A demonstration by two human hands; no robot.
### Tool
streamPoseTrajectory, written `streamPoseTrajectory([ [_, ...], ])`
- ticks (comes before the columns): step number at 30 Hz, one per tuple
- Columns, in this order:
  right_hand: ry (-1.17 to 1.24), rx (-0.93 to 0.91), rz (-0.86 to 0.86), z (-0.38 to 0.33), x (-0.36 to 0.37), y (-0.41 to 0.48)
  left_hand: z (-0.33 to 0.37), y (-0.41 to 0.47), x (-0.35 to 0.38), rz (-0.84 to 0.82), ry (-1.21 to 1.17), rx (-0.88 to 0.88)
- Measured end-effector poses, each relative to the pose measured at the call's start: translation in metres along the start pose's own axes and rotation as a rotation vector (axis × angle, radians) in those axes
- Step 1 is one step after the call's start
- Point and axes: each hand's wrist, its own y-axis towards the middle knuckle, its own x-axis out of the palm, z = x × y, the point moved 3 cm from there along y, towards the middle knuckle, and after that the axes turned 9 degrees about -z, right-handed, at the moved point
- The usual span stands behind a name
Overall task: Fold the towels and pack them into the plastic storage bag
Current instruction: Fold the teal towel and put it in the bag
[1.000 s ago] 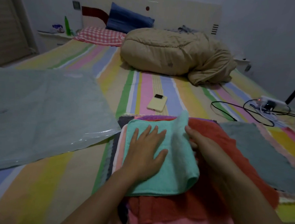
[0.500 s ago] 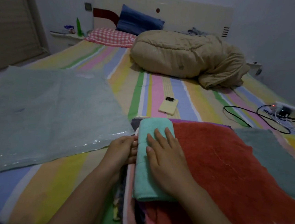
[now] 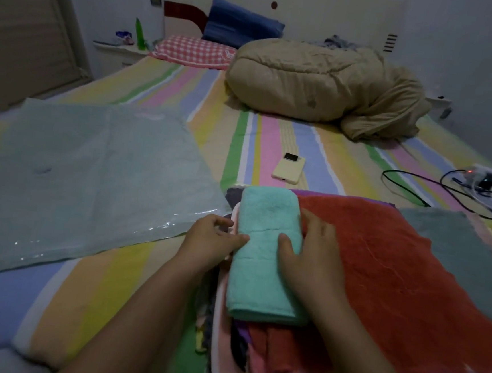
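Observation:
A teal towel point(image 3: 264, 247), folded into a long narrow strip, lies on top of a pile of towels at the bed's near edge. My left hand point(image 3: 213, 244) grips its left edge, thumb on top. My right hand point(image 3: 311, 259) holds the right edge, thumb on the teal cloth and fingers curled down its side. Under it spreads a red towel point(image 3: 394, 276), with a grey-green towel point(image 3: 468, 253) further right and pink and purple ones point(image 3: 256, 362) below. The clear plastic storage bag point(image 3: 70, 177) lies flat to the left.
A yellow phone point(image 3: 288, 168) lies on the striped bedsheet point(image 3: 102, 289) beyond the towels. Black cables and a power strip point(image 3: 489, 181) sit at the right. A rolled tan duvet point(image 3: 321, 89) and pillows point(image 3: 197, 51) fill the head of the bed.
The teal towel was folded in half leftward into a narrow strip. My left hand moved off its top to the left edge, and my right hand shifted from pressing on top to its right side.

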Motion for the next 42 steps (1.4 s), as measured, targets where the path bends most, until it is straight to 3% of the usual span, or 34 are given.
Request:
streamPoseTrajectory([
  [3,0.038,0.153,-0.224,0.006,-0.003,0.004,0.004,0.006,-0.001,-0.093,-0.114,-0.072],
  [7,0.081,0.114,-0.32,-0.006,-0.003,0.014,0.002,0.014,-0.005,-0.211,-0.172,-0.132],
  [12,0.135,-0.046,-0.272,-0.022,-0.004,0.02,0.004,0.014,-0.014,-0.23,-0.301,-0.063],
  [17,-0.038,-0.201,-0.247,-0.045,0.003,0.015,0.007,0.002,-0.027,-0.129,-0.386,0.051],
  [23,-0.397,-0.315,0.019,-0.102,0.022,-0.009,0.008,-0.03,-0.059,-0.053,-0.442,0.189],
  [29,-0.554,-0.385,0.1,-0.162,0.081,-0.033,-0.019,-0.058,-0.121,0.034,-0.599,0.156],
  [35,-0.485,-0.363,-0.055,-0.205,0.141,-0.06,-0.05,-0.076,-0.184,-0.079,-0.764,0.068],
  [42,-0.608,-0.36,-0.021,-0.223,0.168,-0.055,-0.076,-0.076,-0.225,-0.261,-0.933,0.068],
])
